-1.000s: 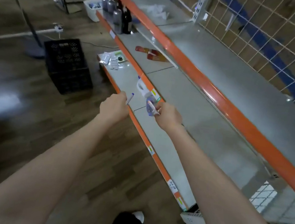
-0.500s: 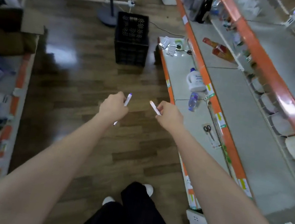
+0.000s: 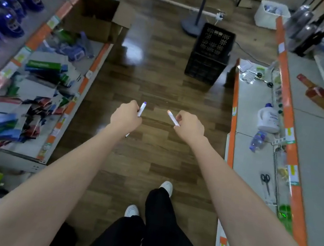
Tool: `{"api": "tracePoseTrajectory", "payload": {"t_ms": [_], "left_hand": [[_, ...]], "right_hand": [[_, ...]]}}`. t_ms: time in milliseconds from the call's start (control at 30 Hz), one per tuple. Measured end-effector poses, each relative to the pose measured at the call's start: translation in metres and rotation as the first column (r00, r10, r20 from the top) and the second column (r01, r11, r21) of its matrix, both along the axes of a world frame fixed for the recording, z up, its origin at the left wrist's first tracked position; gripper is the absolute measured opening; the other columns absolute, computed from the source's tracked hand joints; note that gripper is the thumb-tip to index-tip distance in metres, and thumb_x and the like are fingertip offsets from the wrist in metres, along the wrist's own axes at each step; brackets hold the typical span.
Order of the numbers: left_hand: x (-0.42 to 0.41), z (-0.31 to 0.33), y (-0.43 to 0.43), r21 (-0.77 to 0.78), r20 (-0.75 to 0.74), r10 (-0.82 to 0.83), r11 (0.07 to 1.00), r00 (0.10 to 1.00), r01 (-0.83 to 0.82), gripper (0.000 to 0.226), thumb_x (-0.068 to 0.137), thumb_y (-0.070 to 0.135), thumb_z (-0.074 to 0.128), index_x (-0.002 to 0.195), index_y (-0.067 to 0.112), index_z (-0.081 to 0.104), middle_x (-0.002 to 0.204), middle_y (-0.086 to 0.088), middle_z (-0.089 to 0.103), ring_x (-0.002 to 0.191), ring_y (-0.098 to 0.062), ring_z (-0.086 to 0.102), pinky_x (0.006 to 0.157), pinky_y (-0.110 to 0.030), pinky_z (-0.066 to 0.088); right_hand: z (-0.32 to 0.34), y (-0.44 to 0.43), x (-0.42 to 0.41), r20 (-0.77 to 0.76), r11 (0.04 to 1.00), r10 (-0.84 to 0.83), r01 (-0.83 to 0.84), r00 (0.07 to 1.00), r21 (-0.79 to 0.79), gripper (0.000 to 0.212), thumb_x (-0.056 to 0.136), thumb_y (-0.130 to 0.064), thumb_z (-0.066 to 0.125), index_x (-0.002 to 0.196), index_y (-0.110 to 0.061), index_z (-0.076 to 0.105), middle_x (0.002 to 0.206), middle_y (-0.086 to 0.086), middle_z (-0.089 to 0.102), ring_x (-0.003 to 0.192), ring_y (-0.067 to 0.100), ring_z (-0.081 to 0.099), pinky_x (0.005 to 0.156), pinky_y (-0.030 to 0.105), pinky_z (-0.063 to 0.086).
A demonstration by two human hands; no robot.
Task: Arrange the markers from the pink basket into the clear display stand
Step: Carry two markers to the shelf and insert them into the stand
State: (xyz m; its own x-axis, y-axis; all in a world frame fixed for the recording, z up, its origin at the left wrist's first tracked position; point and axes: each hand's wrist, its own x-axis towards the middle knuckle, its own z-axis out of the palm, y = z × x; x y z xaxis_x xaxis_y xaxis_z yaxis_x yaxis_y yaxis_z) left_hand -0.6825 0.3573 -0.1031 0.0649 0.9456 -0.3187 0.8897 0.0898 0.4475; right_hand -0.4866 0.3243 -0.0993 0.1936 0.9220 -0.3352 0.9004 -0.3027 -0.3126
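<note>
The purple-capped marker point(image 3: 141, 110) is in the left grip point(image 3: 125, 116). The fingers are curled round its white barrel, the cap pokes up past the knuckles, and the other end shows just below the hand. The orange-capped marker point(image 3: 172, 118) is in the right grip point(image 3: 188, 126), pinched at its lower end with the cap slanting up toward the other marker. The two caps are near each other but apart. Both arms reach out over the wooden floor point(image 3: 154, 80) of an aisle.

Beneath the arms are black trousers point(image 3: 161, 237) and two white shoes point(image 3: 166, 186). Farther down the aisle a black crate point(image 3: 210, 54) stands on the floor, just in front of a round stand base point(image 3: 191, 26).

The right shelf point(image 3: 241, 159), edged in orange, carries a white detergent bottle point(image 3: 267, 120), a small water bottle point(image 3: 257, 141) lying on its side near it, and scissors point(image 3: 265, 182) closer in. The left shelf point(image 3: 35, 146) holds a jumble of coloured packets point(image 3: 36, 92), with an open cardboard box point(image 3: 96, 17) beyond them.
</note>
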Motion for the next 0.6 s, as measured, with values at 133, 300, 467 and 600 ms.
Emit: {"api": "tracePoseTrajectory", "payload": {"t_ms": [133, 300, 467, 600], "left_hand": [[-0.026, 0.0, 0.008, 0.014, 0.0, 0.082, 0.997, 0.997, -0.082, 0.021, 0.089, 0.016, 0.055, 0.109, 0.012, 0.052, 0.097, -0.009, 0.06, 0.082, -0.028, 0.061, 0.068, -0.035, 0.051], [-0.05, -0.005, 0.023, 0.007, 0.018, 0.199, 0.98, 0.98, -0.199, 0.021, 0.089, 0.017, 0.057, 0.108, 0.013, 0.051, 0.094, -0.008, 0.06, 0.08, -0.025, 0.06, 0.064, -0.033, 0.048], [-0.068, -0.01, 0.046, -0.02, 0.034, 0.351, 0.936, 0.936, -0.35, 0.015, 0.087, 0.015, 0.058, 0.096, 0.015, 0.047, 0.089, -0.008, 0.057, 0.078, -0.024, 0.056, 0.056, -0.031, 0.037], [-0.076, -0.014, 0.06, -0.017, 0.021, 0.456, 0.89, 0.89, -0.456, 0.014, 0.086, 0.013, 0.057, 0.096, 0.015, 0.048, 0.087, -0.007, 0.055, 0.077, -0.024, 0.055, 0.058, -0.032, 0.037]], "right_hand": [[-0.001, 0.03, -0.024, 0.001, 0.994, 0.113, -0.113, 0.994, -0.008, 0.019, 0.087, -0.01, 0.056, 0.103, -0.02, 0.057, 0.104, 0.001, 0.064, 0.088, 0.022, 0.059, 0.064, 0.028, 0.039], [-0.008, 0.077, -0.049, -0.002, 0.966, 0.258, -0.258, 0.966, -0.032, 0.016, 0.087, -0.011, 0.058, 0.1, -0.02, 0.057, 0.103, 0.002, 0.064, 0.089, 0.023, 0.06, 0.065, 0.029, 0.041], [-0.013, 0.129, -0.072, -0.01, 0.912, 0.407, -0.407, 0.913, -0.053, 0.013, 0.087, -0.012, 0.058, 0.097, -0.019, 0.056, 0.099, 0.004, 0.063, 0.087, 0.024, 0.061, 0.067, 0.031, 0.044], [-0.017, 0.166, -0.088, -0.013, 0.852, 0.521, -0.521, 0.853, -0.047, 0.016, 0.086, -0.009, 0.057, 0.099, -0.018, 0.058, 0.1, 0.005, 0.064, 0.088, 0.025, 0.06, 0.067, 0.031, 0.044]]}}
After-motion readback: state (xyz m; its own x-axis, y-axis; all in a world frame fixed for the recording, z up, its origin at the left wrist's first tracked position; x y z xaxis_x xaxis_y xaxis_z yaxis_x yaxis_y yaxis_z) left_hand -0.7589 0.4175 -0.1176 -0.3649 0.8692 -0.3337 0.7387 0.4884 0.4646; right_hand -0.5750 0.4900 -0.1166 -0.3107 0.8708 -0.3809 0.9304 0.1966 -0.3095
